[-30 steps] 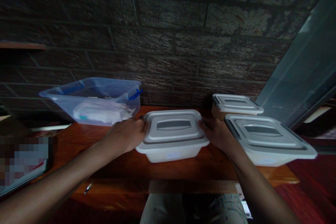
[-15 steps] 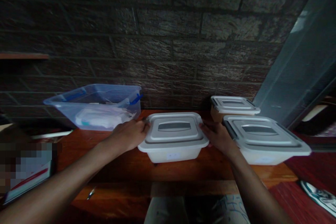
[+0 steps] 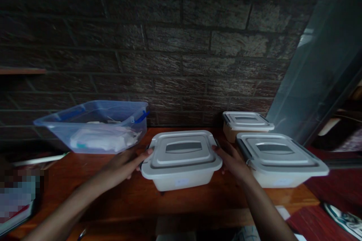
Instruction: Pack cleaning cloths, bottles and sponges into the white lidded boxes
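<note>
A white lidded storage box [image 3: 183,182] with a grey inset in its lid stands on the wooden table in front of me. At its left end, my left hand [image 3: 124,165] has the thumb on the lid's edge and its other fingers lower beside the dark latch, partly hidden. My right hand [image 3: 233,160] grips the opposite end, fingertips at the rim and the rest down along the side. Right of that hand sits a second, similar lidded box [image 3: 279,175], with a third lidded box [image 3: 247,122] behind it.
At the left, an open clear bin [image 3: 107,137] with blue latches holds white packaged items. A brick wall [image 3: 181,64] rises behind the wooden table [image 3: 181,207]. A small shiny object [image 3: 82,234] lies near the front edge. A shoe [image 3: 345,220] is on the floor at right.
My left hand has shifted from the box's back left corner toward the middle of its left end, and its thumb now shows on the lid. The camera has tilted, so everything appears lower.
</note>
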The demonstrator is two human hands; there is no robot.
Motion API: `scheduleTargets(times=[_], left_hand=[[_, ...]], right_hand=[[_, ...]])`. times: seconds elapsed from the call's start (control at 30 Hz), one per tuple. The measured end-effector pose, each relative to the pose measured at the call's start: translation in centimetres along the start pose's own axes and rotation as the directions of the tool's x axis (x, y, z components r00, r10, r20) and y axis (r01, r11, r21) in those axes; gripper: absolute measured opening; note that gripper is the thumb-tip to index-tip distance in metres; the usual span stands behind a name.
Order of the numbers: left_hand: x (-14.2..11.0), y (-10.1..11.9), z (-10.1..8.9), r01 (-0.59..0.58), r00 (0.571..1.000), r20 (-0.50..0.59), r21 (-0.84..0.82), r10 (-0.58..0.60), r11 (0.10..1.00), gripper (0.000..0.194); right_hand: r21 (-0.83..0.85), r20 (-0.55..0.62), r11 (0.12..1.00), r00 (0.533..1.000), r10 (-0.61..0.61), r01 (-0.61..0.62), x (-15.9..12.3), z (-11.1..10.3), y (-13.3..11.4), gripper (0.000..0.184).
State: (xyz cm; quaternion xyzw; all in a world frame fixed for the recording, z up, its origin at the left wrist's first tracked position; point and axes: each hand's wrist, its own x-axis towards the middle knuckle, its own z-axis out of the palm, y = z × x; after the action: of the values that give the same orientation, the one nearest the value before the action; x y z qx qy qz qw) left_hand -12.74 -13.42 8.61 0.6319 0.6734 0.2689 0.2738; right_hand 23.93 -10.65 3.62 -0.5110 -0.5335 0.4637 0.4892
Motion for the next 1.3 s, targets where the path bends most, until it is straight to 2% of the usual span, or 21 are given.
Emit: scheduleTargets(times=[0.07, 0.2, 0.4, 0.5, 0.77, 0.87, 1.0, 1.13, 1.2, 1.3], left_hand=[[-0.3, -0.7, 0.6, 0.028, 0.997, 0.07, -0.072, -0.023, 0.997, 0.073], [-0.7, -1.3, 1.6, 0.095, 0.992, 0.098, -0.184, -0.078, 0.978, 0.072], [-0.5, -0.5, 2.8, 0.18, 0.975, 0.189, -0.345, -0.12, 0.921, 0.071], [-0.5, -0.1, 3.5, 0.193, 0.977, 0.158, -0.376, -0.142, 0.906, 0.07], [-0.8, 0.0, 3.9, 0.139, 0.988, 0.124, -0.432, -0.094, 0.891, 0.061], [-0.9, -0.1, 3.8, 0.107, 0.99, 0.129, -0.431, -0.056, 0.896, 0.057], [-1.0, 0.0, 3.7, 0.011, 0.997, 0.076, -0.393, 0.021, 0.92, 0.053], [-0.9, 0.5, 3.4, 0.034, 0.998, 0.063, -0.349, -0.013, 0.937, 0.06], [-1.0, 1.0, 3.1, 0.043, 0.999, 0.039, -0.304, -0.033, 0.952, 0.064], [-1.3, 1.9, 2.6, 0.007, 1.0, -0.011, -0.249, -0.009, 0.969, 0.067]], right_hand=[[0.068, 0.032, 0.997, 0.998, 0.045, -0.047, -0.2, 0.2, 0.3, 0.055], [0.177, 0.085, 0.976, 0.99, 0.109, -0.123, -0.3, 0.4, 0.9, 0.037], [0.242, 0.169, 0.952, 0.975, 0.146, -0.185, -0.4, 0.6, 0.8, 0.041], [0.273, 0.187, 0.94, 0.969, 0.158, -0.206, -0.3, 0.6, 0.8, 0.042], [0.278, 0.165, 0.937, 0.971, 0.171, -0.212, -0.1, 0.5, 1.1, 0.04], [0.238, 0.149, 0.95, 0.974, 0.168, -0.201, -0.3, 0.5, 0.9, 0.038], [0.159, 0.078, 0.97, 0.982, 0.171, -0.182, -0.7, 0.5, 0.0, 0.034], [-0.047, 0.0, 0.988, 0.989, 0.148, -0.148, -0.9, 0.5, -1.1, 0.033], [-0.139, -0.014, 0.985, 0.995, 0.102, -0.103, -0.9, 0.4, -1.4, 0.037], [-0.177, 0.042, 0.984, 0.999, -0.002, 0.009, -0.8, 0.3, -1.7, 0.044]])
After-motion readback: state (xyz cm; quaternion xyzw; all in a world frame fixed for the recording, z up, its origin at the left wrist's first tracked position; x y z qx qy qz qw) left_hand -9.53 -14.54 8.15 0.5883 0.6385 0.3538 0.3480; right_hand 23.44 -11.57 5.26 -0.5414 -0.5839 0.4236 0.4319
